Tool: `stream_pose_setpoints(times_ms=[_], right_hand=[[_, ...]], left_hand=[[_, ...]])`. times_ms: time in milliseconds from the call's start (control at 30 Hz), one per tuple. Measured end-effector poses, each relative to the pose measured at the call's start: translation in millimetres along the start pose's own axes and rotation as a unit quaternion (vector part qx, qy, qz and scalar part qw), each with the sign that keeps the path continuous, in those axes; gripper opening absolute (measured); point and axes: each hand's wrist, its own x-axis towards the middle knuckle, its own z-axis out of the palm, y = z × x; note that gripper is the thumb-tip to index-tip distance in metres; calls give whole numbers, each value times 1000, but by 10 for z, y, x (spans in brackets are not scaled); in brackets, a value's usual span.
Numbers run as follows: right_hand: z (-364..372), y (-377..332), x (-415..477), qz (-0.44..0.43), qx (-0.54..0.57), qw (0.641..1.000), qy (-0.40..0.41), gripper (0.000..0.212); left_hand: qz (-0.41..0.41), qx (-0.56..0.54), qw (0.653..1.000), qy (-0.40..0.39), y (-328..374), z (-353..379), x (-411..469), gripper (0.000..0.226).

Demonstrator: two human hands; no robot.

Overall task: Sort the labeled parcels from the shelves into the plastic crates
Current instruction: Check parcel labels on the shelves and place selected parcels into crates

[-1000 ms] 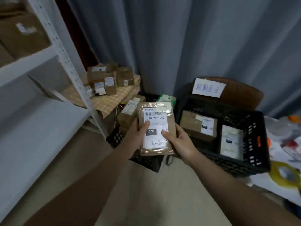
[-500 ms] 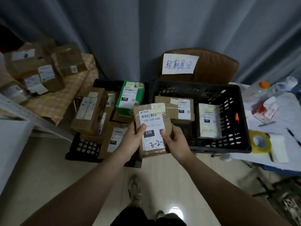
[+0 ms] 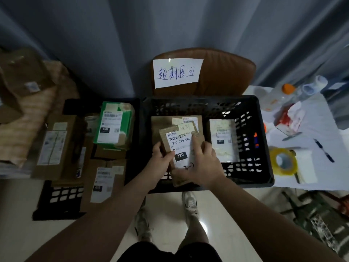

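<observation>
I hold a flat brown parcel [image 3: 180, 142] with a white label reading 220-220-040 and a black 220 tag. My left hand [image 3: 160, 159] grips its left edge, thumb on the label. My right hand [image 3: 201, 163] holds its lower right, index finger stretched up across the label. The parcel hangs inside the black plastic crate [image 3: 251, 108], over a brown box [image 3: 162, 121] lying there. A white parcel [image 3: 223, 142] marked 032 lies in the crate's right half. A second black crate [image 3: 56, 197] on the left is heaped with brown boxes and a green box [image 3: 113, 125].
A brown chair back [image 3: 222, 72] behind the crate carries a handwritten paper sign [image 3: 176, 72]. On the right, a white table [image 3: 321, 176] bears a yellow tape roll [image 3: 282, 163], a pen [image 3: 323, 150], bottles and wrappers. Boxes sit on a checked cloth at far left. My feet stand below the crate.
The view has swung right and down, so the shelf is gone from sight. Both hands carried the 220 parcel from above the left crate to inside the right crate.
</observation>
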Motion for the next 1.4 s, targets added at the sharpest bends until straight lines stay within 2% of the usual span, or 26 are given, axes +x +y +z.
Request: stream_pose_setpoints(times_ms=[100, 233, 333, 433, 500, 600, 700, 767, 867, 900, 967, 1033, 1067, 1100, 1167, 1233, 1300, 1400], right_hand=[[60, 172, 254, -23, -86, 996, 15, 124], [191, 393, 655, -99, -127, 986, -37, 117], [297, 548, 923, -179, -164, 964, -104, 127], [429, 606, 1066, -247, -199, 935, -157, 128], [561, 582, 1115, -261, -191, 930, -177, 128], [793, 490, 1098, -235, -159, 945, -161, 126], [877, 487, 1063, -242, -162, 947, -133, 124], [821, 587, 1122, -269, -162, 937, -154, 124], [701, 757, 1279, -337, -172, 907, -184, 123], [695, 792, 1315, -351, -183, 900, -184, 121], [733, 788, 1355, -362, -199, 892, -181, 115], [827, 723, 1389, -365, -208, 889, -180, 108], [895, 694, 1416, -366, -218, 886, -184, 106], [964, 667, 1443, -367, -231, 881, -189, 105], [1127, 650, 1517, -371, -251, 874, -188, 103], [1276, 643, 1571, -373, -260, 871, -185, 101], [1403, 655, 1622, -368, -265, 872, -185, 95], [1563, 657, 1641, -395, -281, 854, -189, 88]], left_hand=[[11, -17, 999, 39, -45, 313, 117, 72], [-29, -158, 984, 73, -239, 500, 282, 58], [-53, -104, 991, 62, -445, 385, 283, 37], [-68, -55, 990, 112, -676, 155, 312, 44], [-105, -57, 983, 137, -784, 40, 370, 49], [-161, -133, 972, 106, -839, 15, 527, 29], [-172, -150, 967, 116, -863, 60, 696, 39], [-147, -136, 968, 149, -898, 99, 715, 40], [-120, -105, 973, 165, -946, 112, 661, 61], [-107, -65, 980, 157, -949, 98, 642, 58], [-68, 102, 986, 112, -917, 57, 589, 42], [19, 264, 959, 103, -881, -14, 571, 34], [79, 333, 933, 108, -848, -56, 553, 33], [144, 402, 897, 120, -827, -117, 543, 31], [257, 519, 801, 152, -884, -269, 566, 31], [298, 602, 719, 176, -915, -401, 555, 32], [289, 641, 687, 186, -957, -487, 553, 31], [252, 659, 683, 189, -1057, -520, 588, 33]])
